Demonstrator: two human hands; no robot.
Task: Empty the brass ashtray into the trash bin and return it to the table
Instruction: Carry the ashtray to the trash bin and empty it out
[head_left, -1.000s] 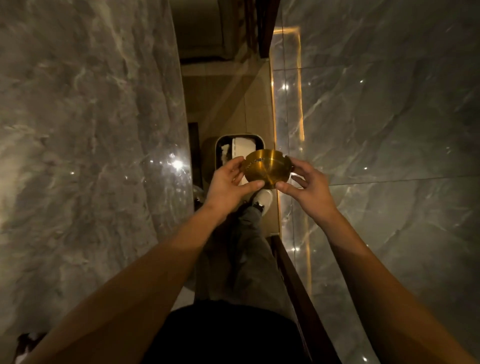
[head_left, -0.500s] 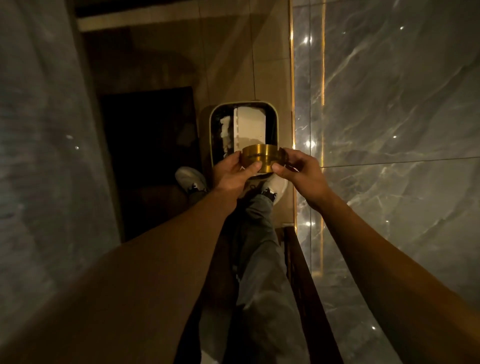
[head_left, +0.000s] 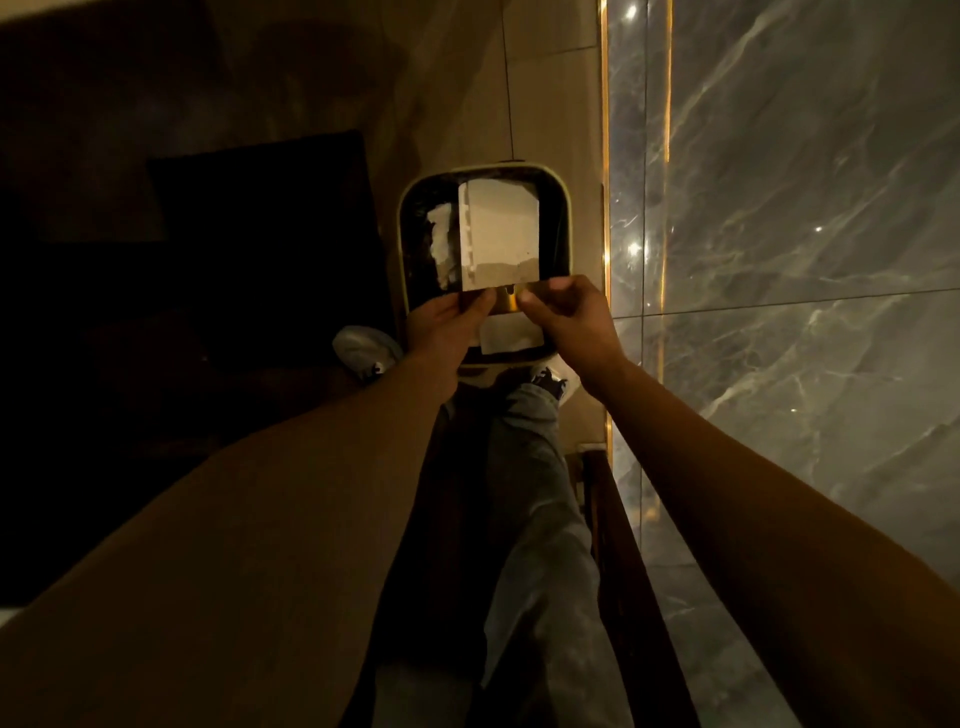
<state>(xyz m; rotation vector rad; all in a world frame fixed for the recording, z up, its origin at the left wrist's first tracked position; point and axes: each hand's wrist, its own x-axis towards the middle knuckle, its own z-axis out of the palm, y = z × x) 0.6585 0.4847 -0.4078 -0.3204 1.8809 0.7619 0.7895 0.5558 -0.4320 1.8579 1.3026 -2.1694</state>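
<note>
Since a second earlier the brass ashtray (head_left: 506, 300) had tipped edge-on over the trash bin (head_left: 563, 228) at twelve o'clock — left hand (head_left: 447, 325) and right hand (head_left: 569, 312) pinched on its sides to dump it.

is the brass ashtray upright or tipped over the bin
Tipped. The round brass ashtray shows only its side wall, edge-on, held between left hand and right hand above the open, cream-rimmed trash bin.

The brass ashtray (head_left: 506, 300) showed only as a thin strip between both hands' fingers, so its inside could not be seen. Both hands covered the trash bin's (head_left: 563, 228) near rim. The bin's dim contents stayed unclear.
</note>
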